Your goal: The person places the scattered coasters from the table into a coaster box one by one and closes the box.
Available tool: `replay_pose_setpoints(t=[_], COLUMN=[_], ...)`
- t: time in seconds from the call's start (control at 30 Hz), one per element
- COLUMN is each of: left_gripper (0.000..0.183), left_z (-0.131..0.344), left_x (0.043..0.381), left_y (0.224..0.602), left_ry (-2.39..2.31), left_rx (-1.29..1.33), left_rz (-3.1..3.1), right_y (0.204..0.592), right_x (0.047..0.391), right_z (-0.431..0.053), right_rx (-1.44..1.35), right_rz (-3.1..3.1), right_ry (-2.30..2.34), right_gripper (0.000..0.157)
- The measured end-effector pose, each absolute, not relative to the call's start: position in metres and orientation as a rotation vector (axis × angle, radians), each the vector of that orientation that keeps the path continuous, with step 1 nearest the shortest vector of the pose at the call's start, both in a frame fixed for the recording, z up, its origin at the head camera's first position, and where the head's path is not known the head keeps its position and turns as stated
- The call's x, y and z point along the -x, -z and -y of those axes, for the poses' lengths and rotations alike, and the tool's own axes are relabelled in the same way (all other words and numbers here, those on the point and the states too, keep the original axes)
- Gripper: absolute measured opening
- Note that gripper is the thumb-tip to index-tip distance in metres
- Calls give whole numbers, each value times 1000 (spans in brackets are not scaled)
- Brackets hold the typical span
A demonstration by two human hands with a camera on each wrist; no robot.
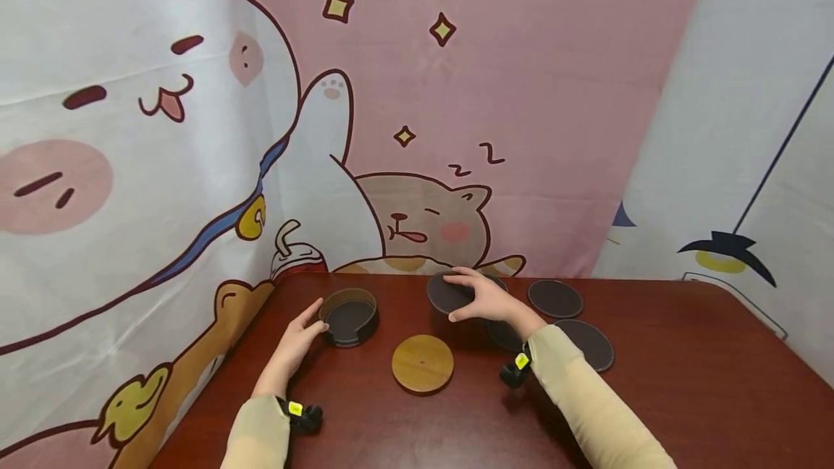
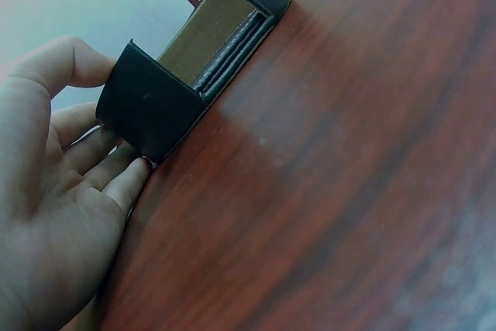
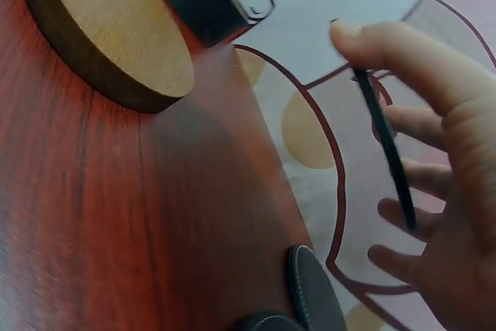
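My left hand (image 1: 296,342) holds the left side of a round black coaster holder (image 1: 352,339), its thumb and fingers around the outer wall. The holder stands upright on the table with a front notch and a brown inner wall; dark layered edges show low inside it in the left wrist view. My right hand (image 1: 489,300) grips a thin, round, dark coaster (image 1: 446,295) by its edge, tilted and raised above the table. In the right wrist view this coaster (image 3: 385,145) appears edge-on between thumb and fingers. A round wooden disc (image 1: 422,364) lies between the hands, nearer me.
Several more dark coasters lie on the right part of the reddish-brown table (image 1: 691,375), among them a far one (image 1: 555,299) and a nearer one (image 1: 591,346). Others are partly hidden behind my right hand. A cartoon-printed cloth (image 1: 541,107) hangs along the table's back and left edges.
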State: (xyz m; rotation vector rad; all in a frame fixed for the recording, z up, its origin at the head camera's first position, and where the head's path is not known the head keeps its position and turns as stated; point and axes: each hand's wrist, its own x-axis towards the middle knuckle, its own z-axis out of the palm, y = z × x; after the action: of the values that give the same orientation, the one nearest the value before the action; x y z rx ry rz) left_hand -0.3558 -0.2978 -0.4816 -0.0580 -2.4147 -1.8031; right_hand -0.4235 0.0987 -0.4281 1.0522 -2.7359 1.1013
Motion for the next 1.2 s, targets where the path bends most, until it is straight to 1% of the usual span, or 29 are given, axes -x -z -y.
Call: replay_pose_setpoints(t=[0.2, 0.57, 0.8, 1.2], left_gripper=[62, 63, 61, 60], left_z=[302, 306, 304, 300], left_x=[358, 357, 357, 358], left_y=[481, 481, 480, 481], left_ry=[1820, 1798, 1836, 1836], left_rx=[38, 43, 26, 33], left_rz=[2406, 2410, 2388, 2382], right_y=[417, 415, 416, 416], right_x=[433, 444, 443, 435], right_z=[-82, -44, -12, 36], right_rx=[-1182, -1277, -1248, -1277], right_rz=[2709, 2727, 2794, 2843], right_ry=[-1092, -987, -895, -777], right_gripper=[78, 79, 80, 78])
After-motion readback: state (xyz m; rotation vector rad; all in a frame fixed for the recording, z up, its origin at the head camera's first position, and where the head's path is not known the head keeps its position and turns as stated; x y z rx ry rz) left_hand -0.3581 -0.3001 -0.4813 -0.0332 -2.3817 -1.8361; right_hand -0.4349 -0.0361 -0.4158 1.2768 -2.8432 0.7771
